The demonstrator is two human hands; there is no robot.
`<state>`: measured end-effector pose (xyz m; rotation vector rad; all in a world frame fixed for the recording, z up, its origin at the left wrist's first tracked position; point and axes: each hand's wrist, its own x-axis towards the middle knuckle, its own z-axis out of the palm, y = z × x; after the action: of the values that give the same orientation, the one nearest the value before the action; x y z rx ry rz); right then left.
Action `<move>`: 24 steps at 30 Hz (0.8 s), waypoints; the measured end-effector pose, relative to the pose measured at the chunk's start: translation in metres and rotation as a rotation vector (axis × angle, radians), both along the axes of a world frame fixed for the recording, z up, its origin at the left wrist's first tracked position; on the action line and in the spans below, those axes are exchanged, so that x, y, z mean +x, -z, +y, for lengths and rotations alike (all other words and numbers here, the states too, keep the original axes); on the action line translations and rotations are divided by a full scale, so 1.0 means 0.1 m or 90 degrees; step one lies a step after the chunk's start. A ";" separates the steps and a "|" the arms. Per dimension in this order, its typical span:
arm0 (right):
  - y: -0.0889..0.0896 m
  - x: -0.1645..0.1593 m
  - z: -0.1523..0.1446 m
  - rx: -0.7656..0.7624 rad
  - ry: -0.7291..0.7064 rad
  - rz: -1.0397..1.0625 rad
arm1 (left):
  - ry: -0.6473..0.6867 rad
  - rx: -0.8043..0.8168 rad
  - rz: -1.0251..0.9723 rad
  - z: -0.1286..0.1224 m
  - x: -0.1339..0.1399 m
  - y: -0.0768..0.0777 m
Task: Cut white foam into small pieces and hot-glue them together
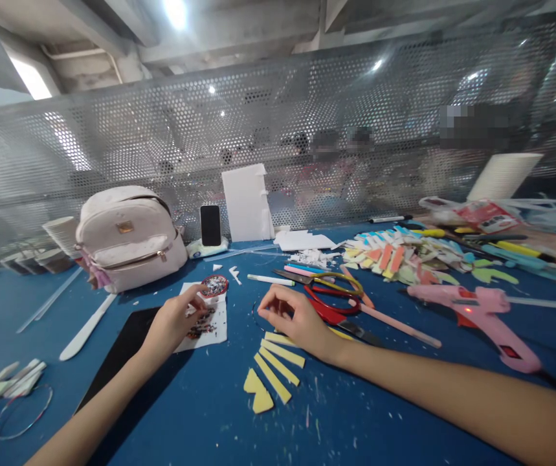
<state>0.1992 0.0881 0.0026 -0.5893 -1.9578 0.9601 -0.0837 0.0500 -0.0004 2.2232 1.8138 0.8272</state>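
My left hand (175, 318) hovers at a sheet of white paper (218, 323), its bent fingers apart over a scatter of small dark beads (204, 327). At the top of this paper sits a small red-rimmed dish (215, 285) filled with tiny mixed beads. My right hand (291, 316) is closed in a pinch, fingertips pointing left. A thin dark strand (255, 316), like a beading string, curves down from those fingertips; its far end is hard to make out. Yellow paper strips (275, 369) lie just below my right hand.
Scissors (323, 279) and pens lie beyond my right wrist. A pink glue gun (481, 317) with a lit red light lies at right, beside heaped paper pieces (394, 255). A backpack (129, 239), phone (210, 225), black tablet-like slab (122, 349) and beaded ring (24, 414) are leftward.
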 end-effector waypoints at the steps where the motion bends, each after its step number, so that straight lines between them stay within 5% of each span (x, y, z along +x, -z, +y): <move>1: 0.00 0.00 0.00 0.000 -0.001 -0.002 | -0.004 0.000 0.008 0.00 0.01 -0.01; 15: 0.01 -0.01 0.01 0.001 -0.002 -0.005 | -0.009 0.007 0.097 0.00 0.13 -0.09; 24: 0.00 0.00 0.00 0.003 0.004 -0.008 | 0.019 0.044 0.033 0.00 0.08 -0.06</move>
<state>0.1989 0.0885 0.0023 -0.6007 -1.9673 0.9501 -0.0760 0.0499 0.0056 2.3286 1.7963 0.8474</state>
